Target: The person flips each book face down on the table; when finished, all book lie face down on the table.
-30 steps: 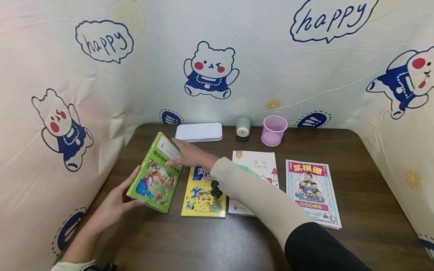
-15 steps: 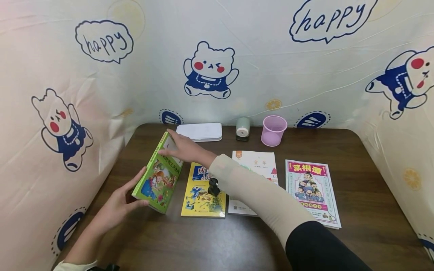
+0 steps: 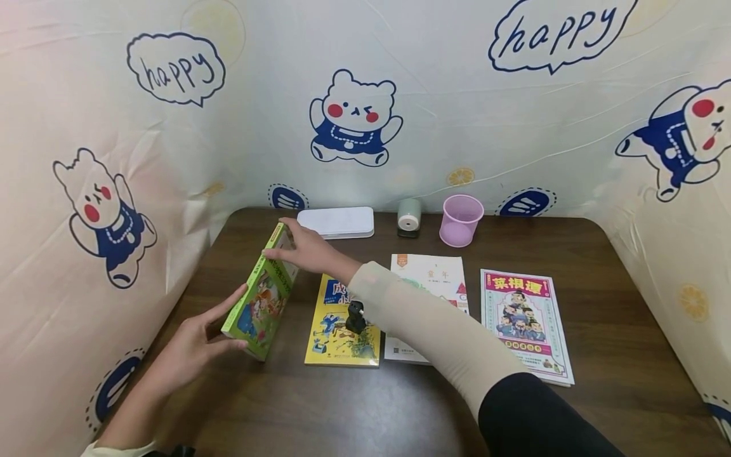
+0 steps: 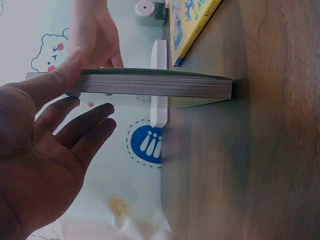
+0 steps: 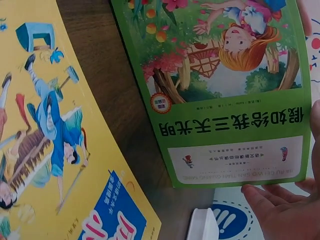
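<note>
A green book (image 3: 264, 297) stands tilted on one long edge on the dark wooden table (image 3: 617, 330), at the table's left end, held between two hands. The left hand (image 3: 197, 343) sits at the near end of the green book, its thumb pressed on the cover edge and its other fingers spread fairly wide and nearly straight beside the page block. The right hand (image 3: 305, 249) rests on the far upper corner of the green book, fingers extended and close together along the top edge; the beige sleeve (image 3: 422, 324) crosses over the books lying to the right. Just right of the green book lies a yellow book (image 3: 337, 333) flat on the table; further right of it lie a white book (image 3: 434, 276) and then a pink-titled book (image 3: 525, 324). Behind the green book, against the printed cloth backdrop (image 3: 354, 120), lies a white flat case (image 3: 337, 222); right of that case stand a small green sharpener (image 3: 408, 218) and a pink cup (image 3: 460, 219), whose visible interior shows no contents. The left wrist view alone shows the page edges of the green book (image 4: 155, 86) and the left hand's thumb (image 4: 55, 80) on them. The right wrist view alone shows the green book's illustrated cover (image 5: 225, 85) at close range, with fingertips (image 5: 260, 197) at its corner.
</note>
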The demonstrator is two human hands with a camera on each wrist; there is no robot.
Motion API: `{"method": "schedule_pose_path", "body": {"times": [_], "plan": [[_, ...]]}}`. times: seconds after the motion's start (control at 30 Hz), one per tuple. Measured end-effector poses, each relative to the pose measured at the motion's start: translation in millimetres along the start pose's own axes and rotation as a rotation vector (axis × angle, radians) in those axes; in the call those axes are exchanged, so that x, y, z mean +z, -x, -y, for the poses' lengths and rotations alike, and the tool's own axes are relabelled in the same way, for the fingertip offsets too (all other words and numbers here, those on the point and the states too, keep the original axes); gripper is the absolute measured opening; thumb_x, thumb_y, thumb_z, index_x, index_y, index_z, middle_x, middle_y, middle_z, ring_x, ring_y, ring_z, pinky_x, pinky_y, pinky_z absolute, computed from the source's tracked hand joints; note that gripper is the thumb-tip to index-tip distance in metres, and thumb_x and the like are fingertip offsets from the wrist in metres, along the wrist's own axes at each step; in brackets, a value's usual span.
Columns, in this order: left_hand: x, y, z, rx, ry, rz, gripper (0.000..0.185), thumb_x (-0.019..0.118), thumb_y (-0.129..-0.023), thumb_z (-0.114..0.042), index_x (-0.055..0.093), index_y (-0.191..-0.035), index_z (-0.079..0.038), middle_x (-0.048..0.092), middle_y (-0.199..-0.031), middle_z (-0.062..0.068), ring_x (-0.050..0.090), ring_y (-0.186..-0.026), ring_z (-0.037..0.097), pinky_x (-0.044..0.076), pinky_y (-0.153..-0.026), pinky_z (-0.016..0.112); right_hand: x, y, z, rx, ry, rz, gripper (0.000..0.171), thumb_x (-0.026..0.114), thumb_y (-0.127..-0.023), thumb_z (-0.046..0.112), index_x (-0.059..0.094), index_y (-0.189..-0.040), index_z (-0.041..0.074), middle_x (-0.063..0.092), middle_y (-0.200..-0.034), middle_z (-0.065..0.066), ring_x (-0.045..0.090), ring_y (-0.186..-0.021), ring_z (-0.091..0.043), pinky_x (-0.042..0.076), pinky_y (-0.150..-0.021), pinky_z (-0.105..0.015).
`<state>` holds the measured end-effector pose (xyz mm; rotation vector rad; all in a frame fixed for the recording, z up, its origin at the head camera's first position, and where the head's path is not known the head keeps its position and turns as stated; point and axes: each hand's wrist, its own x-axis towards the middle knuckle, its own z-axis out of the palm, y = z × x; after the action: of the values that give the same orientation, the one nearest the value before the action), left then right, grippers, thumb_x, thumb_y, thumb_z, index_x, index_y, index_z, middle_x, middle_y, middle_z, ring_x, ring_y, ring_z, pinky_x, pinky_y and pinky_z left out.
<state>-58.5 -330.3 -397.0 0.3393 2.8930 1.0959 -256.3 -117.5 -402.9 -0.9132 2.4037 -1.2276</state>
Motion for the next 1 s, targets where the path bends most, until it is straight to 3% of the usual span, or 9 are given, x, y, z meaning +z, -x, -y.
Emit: {"method": "schedule_pose_path", "body": {"times": [0.2,0.47,0.53,0.6,0.7,0.8,0.9,1.0], "plan": [[-7.4,1.4,-2.9,0.056,-0.075,-0.030,0.098,0.086,-0.081,-0.001,0.036,-0.162,-0.026,0.058,-0.146,0.022,0.064,-0.119,0.037,0.045,-0.090,0.006,1.9,-0.9,3.7,0.015,-0.068,-0.014,0.091,0.067,-0.094,0.060,0.024,-0.163,0.020,0.042,-0.162,-0.007,0.044,-0.147,-0.022,0.045,-0.115,-0.042],[-9.6,3.9,-5.6,0.153,-0.191,-0.070,0.102,0.089,-0.072,0.007,0.043,-0.159,-0.022,0.058,-0.146,0.019,0.061,-0.124,0.027,0.041,-0.094,0.003,5.9,-2.3,-1.6,-0.006,-0.289,0.007,0.086,0.076,-0.093,0.044,0.027,-0.159,0.019,0.043,-0.161,-0.010,0.048,-0.145,-0.026,0.047,-0.112,-0.036],[-7.6,4.3,-5.9,0.152,-0.190,-0.063,0.104,0.088,-0.072,0.008,0.041,-0.160,-0.023,0.057,-0.146,0.020,0.060,-0.126,0.030,0.049,-0.096,0.013,5.9,-2.5,-4.5,-0.023,-0.331,0.021,0.085,0.077,-0.093,0.039,0.026,-0.158,0.017,0.043,-0.160,-0.013,0.048,-0.144,-0.029,0.048,-0.111,-0.034],[-5.1,4.9,-6.5,0.124,-0.177,-0.046,0.107,0.087,-0.073,0.008,0.037,-0.162,-0.025,0.056,-0.147,0.023,0.059,-0.128,0.036,0.055,-0.098,0.032,5.3,-2.0,-7.8,-0.036,-0.365,0.039,0.085,0.077,-0.094,0.034,0.025,-0.158,0.014,0.042,-0.160,-0.015,0.047,-0.145,-0.031,0.049,-0.110,-0.033],[-0.1,5.6,-6.8,0.084,-0.153,-0.028,0.109,0.086,-0.076,0.006,0.030,-0.164,-0.027,0.054,-0.147,0.025,0.056,-0.129,0.047,0.050,-0.097,0.056,5.0,-1.0,-13.1,-0.032,-0.402,0.063,0.083,0.076,-0.095,0.031,0.024,-0.158,0.015,0.038,-0.161,-0.015,0.044,-0.147,-0.030,0.048,-0.111,-0.032],[5.8,4.8,-4.8,0.095,-0.141,-0.046,0.107,0.087,-0.076,0.003,0.032,-0.163,-0.027,0.054,-0.148,0.022,0.054,-0.132,0.038,0.051,-0.102,0.031,4.1,0.9,-16.5,-0.016,-0.427,0.076,0.083,0.075,-0.096,0.029,0.022,-0.158,0.016,0.034,-0.163,-0.016,0.042,-0.148,-0.029,0.047,-0.111,-0.033],[11.0,2.7,-1.6,0.128,-0.098,-0.055,0.104,0.088,-0.076,0.002,0.036,-0.162,-0.024,0.048,-0.155,0.017,0.046,-0.138,0.015,0.037,-0.103,0.006,3.2,3.0,-18.4,-0.014,-0.437,0.084,0.084,0.075,-0.096,0.027,0.020,-0.159,0.016,0.032,-0.164,-0.017,0.041,-0.149,-0.029,0.046,-0.112,-0.034],[15.7,0.6,2.2,0.150,-0.035,-0.049,0.101,0.087,-0.076,0.000,0.037,-0.161,-0.022,0.040,-0.161,0.015,0.035,-0.140,-0.006,0.031,-0.103,0.002,2.0,5.2,-20.3,-0.013,-0.436,0.087,0.085,0.075,-0.096,0.027,0.020,-0.160,0.016,0.032,-0.164,-0.016,0.040,-0.150,-0.028,0.046,-0.113,-0.033]]}}
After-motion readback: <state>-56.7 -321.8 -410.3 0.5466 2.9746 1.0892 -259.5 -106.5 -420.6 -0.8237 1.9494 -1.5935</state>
